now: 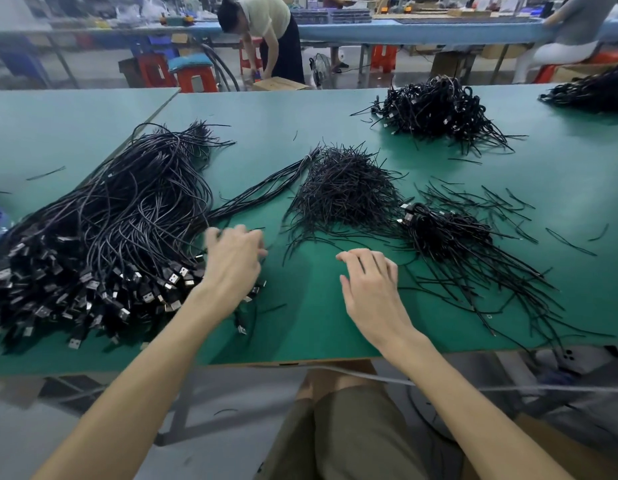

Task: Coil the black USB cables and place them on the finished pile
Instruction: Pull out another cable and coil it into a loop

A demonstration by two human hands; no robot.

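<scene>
A big heap of loose black USB cables (103, 230) sprawls over the left of the green surface (311, 327), its plugs bunched toward the near edge (silver tips catching the light). The left hand (234, 261) reaches to that heap's right fringe, palm down, fingers blurred. They may be touching a cable, but I cannot tell whether they hold one. The right hand (369, 289) is apart from it over the middle of the surface, fingers loosely bent and lightly spread, holding nothing. Beyond it lies a mound of thin black ties (342, 192), and just right of that a small pile of coiled cables (446, 233) with stray ties fanned around it. A larger coiled pile (435, 105) lies farther back — well apart from both hands. Behind the surface a person (266, 36) bends over a cardboard box (279, 85).
</scene>
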